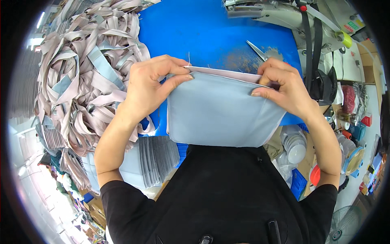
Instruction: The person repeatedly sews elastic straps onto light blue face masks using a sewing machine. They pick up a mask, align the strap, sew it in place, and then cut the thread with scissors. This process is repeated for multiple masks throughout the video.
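Note:
Both hands hold a light blue-grey fabric panel (223,110) by its far edge, where a pinkish layer shows behind the blue one and the two stand slightly apart. My left hand (156,79) pinches the far left corner between thumb and fingers, and a loose thread sticks up there. My right hand (282,83) grips the far right part of the edge, thumb on the blue side. The panel's near edge hangs toward my black clothing. Past my right hand lie scissors (256,50), blades toward the far left, their handles partly hidden.
A tangled heap of pink and blue-grey fabric strips (97,61) covers the left side. Below it stand stacked fabric panels (152,158). The blue table (183,32) bears brown dust near the scissors. A sewing machine (276,16) stands at the far right; spools (294,148) sit lower right.

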`<state>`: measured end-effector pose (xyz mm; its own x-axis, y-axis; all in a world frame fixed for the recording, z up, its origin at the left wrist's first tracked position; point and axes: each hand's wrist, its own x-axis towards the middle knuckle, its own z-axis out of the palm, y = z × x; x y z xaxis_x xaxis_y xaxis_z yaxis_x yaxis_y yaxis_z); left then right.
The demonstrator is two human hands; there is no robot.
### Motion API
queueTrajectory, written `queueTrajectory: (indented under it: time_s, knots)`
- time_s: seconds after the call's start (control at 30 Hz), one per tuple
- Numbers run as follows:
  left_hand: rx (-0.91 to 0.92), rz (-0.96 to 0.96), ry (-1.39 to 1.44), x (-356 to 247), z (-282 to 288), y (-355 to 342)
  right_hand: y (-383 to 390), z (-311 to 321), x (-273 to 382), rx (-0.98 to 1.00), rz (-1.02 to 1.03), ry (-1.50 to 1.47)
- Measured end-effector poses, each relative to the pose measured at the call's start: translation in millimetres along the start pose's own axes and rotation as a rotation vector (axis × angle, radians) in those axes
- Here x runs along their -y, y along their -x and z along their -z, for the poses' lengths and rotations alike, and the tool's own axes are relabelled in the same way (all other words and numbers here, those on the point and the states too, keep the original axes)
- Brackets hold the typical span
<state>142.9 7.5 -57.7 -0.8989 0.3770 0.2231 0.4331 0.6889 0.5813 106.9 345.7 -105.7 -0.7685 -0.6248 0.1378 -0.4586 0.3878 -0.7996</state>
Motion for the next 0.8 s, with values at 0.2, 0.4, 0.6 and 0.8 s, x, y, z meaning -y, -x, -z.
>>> queueTrajectory:
  time_s: [0.2, 0.4, 0.6, 0.8]
  knots:
    - [-0.054, -0.341, -0.235, 1, 0, 12, 7, 1, -3, -0.041, 0.061, 0.056]
    - [-0.128, -0.585, -0.317, 4, -4, 11, 11, 1, -7, -0.061, 0.065, 0.051]
    - [-0.130, -0.628, -0.294, 5, -3, 13, 7, -2, -7, -0.070, 0.060, 0.041]
    - [-0.126, -0.596, -0.253, 7, -1, 16, 3, -5, -9, -0.095, 0.080, 0.033]
